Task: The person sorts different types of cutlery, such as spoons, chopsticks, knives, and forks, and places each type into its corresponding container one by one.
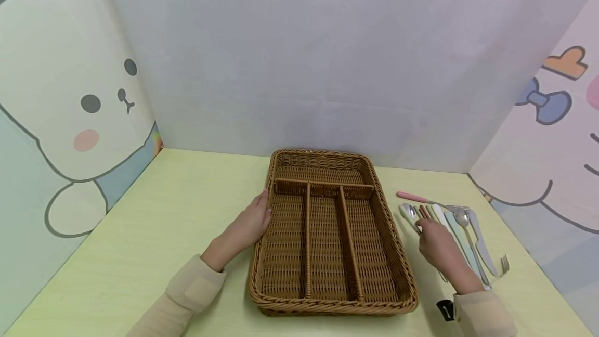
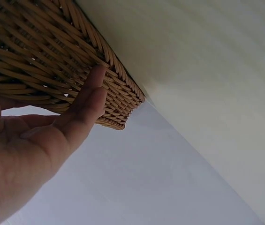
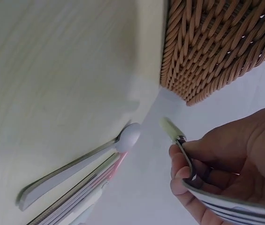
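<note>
My right hand (image 1: 440, 246) is to the right of a brown wicker basket (image 1: 334, 306), over a spread of cutlery. It pinches a fork (image 3: 207, 194) with a pale green handle and a metal neck, the handle end pointing away from the fingers and the tines back toward the palm. Beside this hand lies a spoon (image 3: 128, 137), bowl toward the back wall. At the basket's left side is my left hand (image 1: 248, 222), its extended fingers (image 2: 87, 108) resting along the outer woven wall.
The basket has a wide back section and three long compartments. Near the right hand lie a pink-handled fork (image 1: 412, 197), brown chopsticks (image 1: 424, 211), a long spoon (image 1: 462, 218), a knife (image 1: 484, 248) and another fork (image 1: 504, 264). A pale wall (image 1: 299, 66) closes off the table's back.
</note>
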A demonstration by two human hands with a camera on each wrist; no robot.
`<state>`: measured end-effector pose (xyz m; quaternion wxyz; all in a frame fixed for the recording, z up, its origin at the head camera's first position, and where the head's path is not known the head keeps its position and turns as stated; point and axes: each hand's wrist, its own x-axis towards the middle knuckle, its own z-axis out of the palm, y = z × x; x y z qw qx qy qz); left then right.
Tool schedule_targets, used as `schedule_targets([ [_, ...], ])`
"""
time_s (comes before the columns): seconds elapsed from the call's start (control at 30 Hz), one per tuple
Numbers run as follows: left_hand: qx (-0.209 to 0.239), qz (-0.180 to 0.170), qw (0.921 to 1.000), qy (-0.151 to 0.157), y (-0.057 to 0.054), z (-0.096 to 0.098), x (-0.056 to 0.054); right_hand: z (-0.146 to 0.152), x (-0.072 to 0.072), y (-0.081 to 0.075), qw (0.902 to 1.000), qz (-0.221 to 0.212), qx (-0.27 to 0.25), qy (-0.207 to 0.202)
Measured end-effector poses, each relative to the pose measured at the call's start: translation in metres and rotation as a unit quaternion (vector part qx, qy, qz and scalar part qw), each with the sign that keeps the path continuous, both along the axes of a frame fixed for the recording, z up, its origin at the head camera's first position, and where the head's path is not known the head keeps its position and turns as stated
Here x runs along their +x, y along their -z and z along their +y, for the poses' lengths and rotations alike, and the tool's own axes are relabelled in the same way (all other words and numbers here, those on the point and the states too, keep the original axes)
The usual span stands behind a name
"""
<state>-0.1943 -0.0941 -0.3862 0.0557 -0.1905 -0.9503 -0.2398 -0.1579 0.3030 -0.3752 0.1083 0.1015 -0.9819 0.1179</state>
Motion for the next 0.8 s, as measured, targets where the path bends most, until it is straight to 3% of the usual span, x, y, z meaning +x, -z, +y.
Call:
schedule_targets([
  [0.37,-0.001,-0.008,1.0,-0.001,0.0,-0.001,0.0,-0.022,0.006,-0.015,0.9965,0.078,-0.03,0.005],
  [0.57,0.004,-0.013,0.9999,-0.002,0.0,0.0,0.0,-0.034,0.009,-0.022,0.9942,0.102,-0.031,-0.018],
  [0.7,0.003,-0.012,0.9999,-0.003,0.001,0.0,-0.001,-0.043,0.009,-0.026,0.9933,0.109,-0.023,-0.031],
  [0.8,0.003,-0.014,0.9999,-0.004,0.001,0.0,-0.001,-0.051,0.009,-0.029,0.9954,0.089,-0.016,-0.031],
])
